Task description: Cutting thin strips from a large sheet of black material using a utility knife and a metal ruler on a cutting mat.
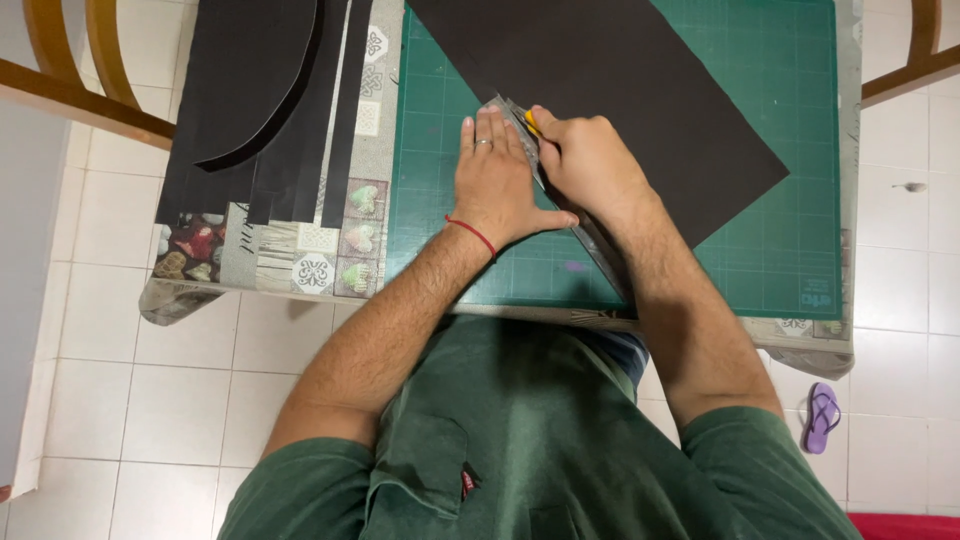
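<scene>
The left hand (495, 180) lay flat and spread, palm down, fingers pointing toward twelve o'clock, pressing on a metal ruler (570, 215) that ran diagonally from about eleven o'clock near the fingertips down to five o'clock under the right forearm. It clasped nothing; the open palm simply pinned the ruler against the green cutting mat (790, 200). A ring showed on one finger and a red thread circled the wrist.

The right hand (585, 160) sat just beside it, at three o'clock from the left hand, clenched tight around a yellow-handled cutter (530, 122), of which only a small yellow tip showed between thumb and forefinger at the eleven o'clock end of the fist. The blade itself was hidden, so whether it touched the sheet could not be told.

The black paper sheet (620, 80) lay tilted on the mat, stretching from twelve o'clock to three o'clock of the hands, its long edge following the ruler. At nine to ten o'clock, on the patterned tablecloth (330, 250), lay cut black strips (300, 150) and a curved black piece (250, 70).
</scene>
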